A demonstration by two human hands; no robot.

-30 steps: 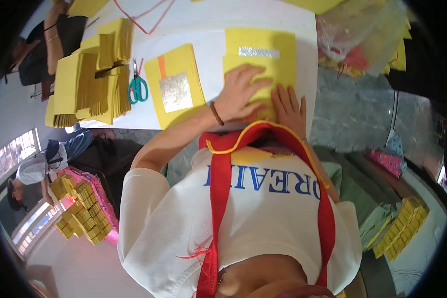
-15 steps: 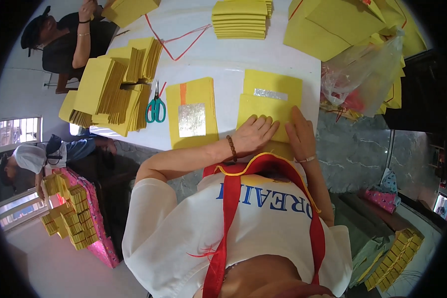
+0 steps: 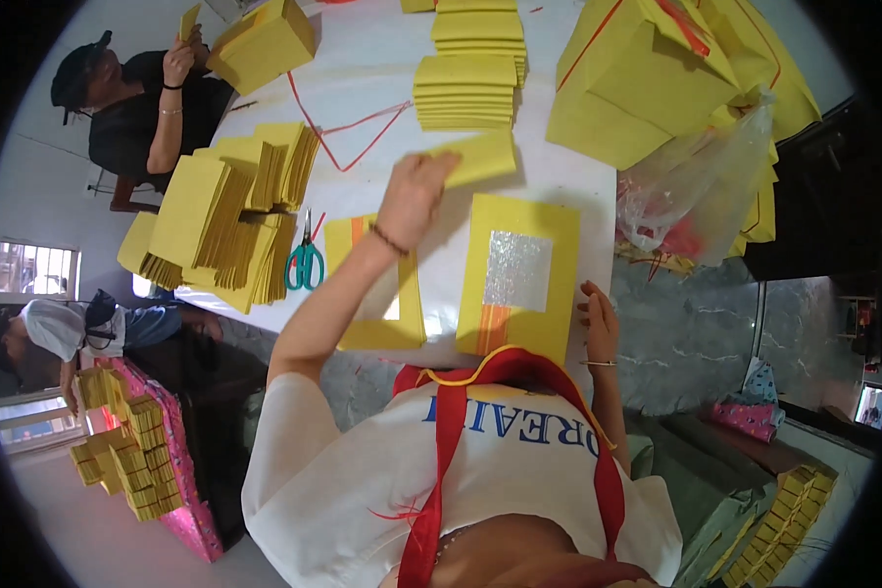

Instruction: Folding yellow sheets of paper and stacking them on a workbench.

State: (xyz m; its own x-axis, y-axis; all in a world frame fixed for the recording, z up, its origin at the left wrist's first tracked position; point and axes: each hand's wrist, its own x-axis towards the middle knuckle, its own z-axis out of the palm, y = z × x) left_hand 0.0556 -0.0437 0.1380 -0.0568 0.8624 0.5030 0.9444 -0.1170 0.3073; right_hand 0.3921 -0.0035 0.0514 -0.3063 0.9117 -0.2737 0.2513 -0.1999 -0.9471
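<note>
My left hand (image 3: pixel 416 196), with a bead bracelet at its wrist, grips one end of a folded yellow paper (image 3: pixel 488 162). It holds the paper over the white table, just short of a row of folded yellow papers (image 3: pixel 465 93). My right hand (image 3: pixel 600 321) is open and empty at the table's right edge, fingers apart. Beside it lies a stack of flat yellow paper (image 3: pixel 527 218) with a silver square and an orange stripe. A similar yellow stack (image 3: pixel 404 304) lies under my left forearm, partly hidden. Scissors with teal handles (image 3: pixel 305 265) rest to its left.
Leaning stacks of folded yellow paper (image 3: pixel 206 216) fill the table's left side. A red string (image 3: pixel 363 137) lies beyond. At right are a large yellow paper block (image 3: pixel 627 88) and a clear plastic bag (image 3: pixel 706 186). One person (image 3: pixel 137 108) sits far left; another (image 3: pixel 78 328) is behind.
My left hand has lifted a folded paper away from the stack and carried it forward, uncovering the silver square. My right hand has moved off the paper to the table's edge.
</note>
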